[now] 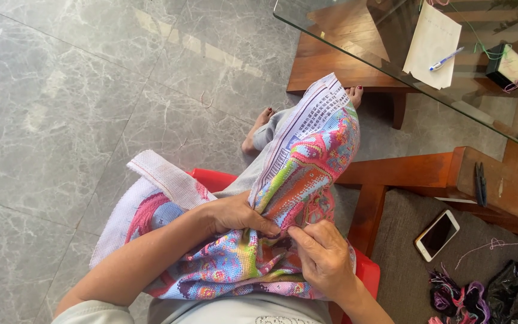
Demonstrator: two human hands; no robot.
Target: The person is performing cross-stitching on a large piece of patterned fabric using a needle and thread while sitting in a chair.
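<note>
Both hands are on the embroidery cloth, draped over the lap and knees above a red stool. The left hand is curled shut, gripping a fold of the cloth; the right hand pinches the fabric, fingertips meeting the left's. A phone lies on the mat to the right, near a tangle of threads. On the glass worktop, paper with a pen.
</note>
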